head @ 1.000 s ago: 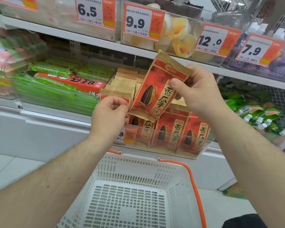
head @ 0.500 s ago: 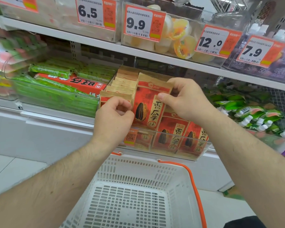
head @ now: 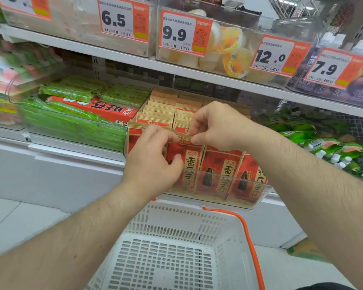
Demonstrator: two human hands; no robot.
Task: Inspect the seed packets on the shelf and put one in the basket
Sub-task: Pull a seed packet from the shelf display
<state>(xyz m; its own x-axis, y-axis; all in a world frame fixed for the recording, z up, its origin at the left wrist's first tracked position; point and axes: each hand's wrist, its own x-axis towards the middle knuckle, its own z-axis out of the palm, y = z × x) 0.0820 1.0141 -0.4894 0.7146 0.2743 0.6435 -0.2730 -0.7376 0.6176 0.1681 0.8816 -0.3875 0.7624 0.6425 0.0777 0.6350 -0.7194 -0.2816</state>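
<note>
We see two bare hands at the clear bin (head: 258,197) of red seed packets on the lower shelf. The left hand (head: 153,162) has its fingers curled over the top edge of the front packet (head: 190,164), thumb against its red face; the right hand (head: 214,126) pinches the same packet's tan top edge between thumb and forefinger. That packet stands upright at the front of the bin, in the middle row. Beside it to the right two more front packets (head: 222,172) show their faces, and part of another shows at the left behind the left hand, so we count four front packets; the tan tops stacked behind them are too many and too blurred to count. The white basket (head: 176,222) with one orange handle (head: 247,237) sits just below the bin, with nothing in it. On the upper shelf four full price tags read 6.5 (head: 124,19), 9.9, 12.0 and 7.9. Green wrapped packs (head: 71,124) lie in the bin to the left.
</note>
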